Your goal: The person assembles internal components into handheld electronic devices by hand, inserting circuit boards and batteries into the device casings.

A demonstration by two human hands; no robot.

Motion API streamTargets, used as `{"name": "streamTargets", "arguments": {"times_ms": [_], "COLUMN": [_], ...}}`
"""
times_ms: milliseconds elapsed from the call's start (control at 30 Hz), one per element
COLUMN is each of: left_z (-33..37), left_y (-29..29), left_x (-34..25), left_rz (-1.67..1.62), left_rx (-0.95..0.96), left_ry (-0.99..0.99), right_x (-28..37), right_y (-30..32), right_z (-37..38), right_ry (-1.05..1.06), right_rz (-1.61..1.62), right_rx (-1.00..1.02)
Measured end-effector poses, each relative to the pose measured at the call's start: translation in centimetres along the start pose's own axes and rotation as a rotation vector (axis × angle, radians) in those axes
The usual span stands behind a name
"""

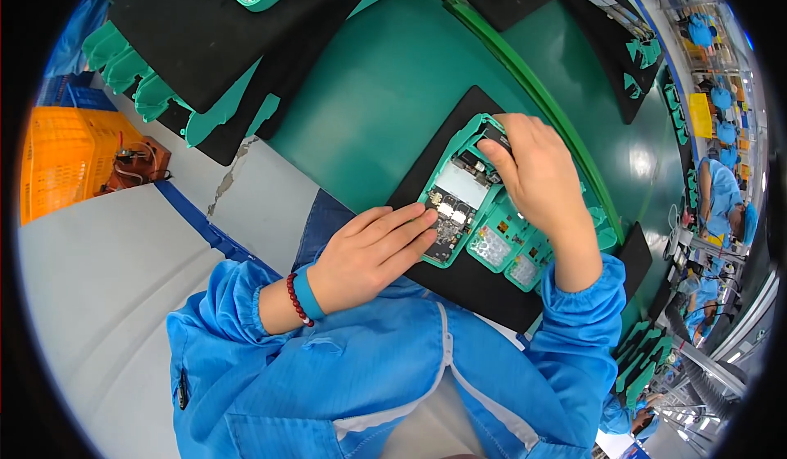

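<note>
A green plastic tray (449, 260) lies on a black mat in front of me, its long compartment holding an opened phone (462, 187) with bare circuit boards and a silvery white panel. My left hand (373, 250) rests at the tray's lower left side, its fingers stretched out flat and the fingertips reaching over the phone's lower board. At the far end is my right hand (537, 168), thumb over the phone's dark upper part and fingers curled round the tray's upper right corner. The undersides of those fingers are hidden. Small clear-covered parts (490, 246) sit in the tray's side compartments.
The black mat (438, 149) lies on a green worktop (369, 98) with a raised green rail (525, 65) along it. At upper left, a black-matted surface (188, 33) carries more green trays. An orange crate (74, 156) stands at left. Other people in blue work at far right.
</note>
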State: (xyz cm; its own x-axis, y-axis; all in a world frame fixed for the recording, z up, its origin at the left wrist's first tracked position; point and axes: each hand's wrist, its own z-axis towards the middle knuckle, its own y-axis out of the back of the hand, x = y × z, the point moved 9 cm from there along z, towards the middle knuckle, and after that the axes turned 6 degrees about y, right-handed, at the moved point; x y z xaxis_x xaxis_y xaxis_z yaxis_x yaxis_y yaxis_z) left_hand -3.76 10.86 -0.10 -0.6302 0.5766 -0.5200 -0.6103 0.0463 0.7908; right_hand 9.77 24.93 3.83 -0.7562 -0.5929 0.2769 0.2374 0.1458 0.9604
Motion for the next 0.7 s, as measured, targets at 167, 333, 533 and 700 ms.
{"name": "streamTargets", "arguments": {"times_ms": [167,333,533,700], "left_z": [0.1,0.4,1.1,1.6], "left_y": [0.1,0.1,-0.3,0.0], "left_x": [-0.5,-0.8,-1.2,-1.5], "left_rz": [0.025,0.126,0.173,0.101], "left_rx": [0.022,0.050,0.073,0.029], "left_ry": [-0.006,0.005,0.003,0.050], "right_x": [1.3,1.1,-1.1,0.8], "right_y": [0.5,-0.4,1.7,2.1], "right_z": [-0.8,-0.8,-1.7,-2.9], "right_ry": [0.131,0.121,0.049,0.066], "right_rz": [-0.221,-0.218,-0.141,-0.095], "right_rx": [-0.189,-0.213,-0.281,-0.199]}}
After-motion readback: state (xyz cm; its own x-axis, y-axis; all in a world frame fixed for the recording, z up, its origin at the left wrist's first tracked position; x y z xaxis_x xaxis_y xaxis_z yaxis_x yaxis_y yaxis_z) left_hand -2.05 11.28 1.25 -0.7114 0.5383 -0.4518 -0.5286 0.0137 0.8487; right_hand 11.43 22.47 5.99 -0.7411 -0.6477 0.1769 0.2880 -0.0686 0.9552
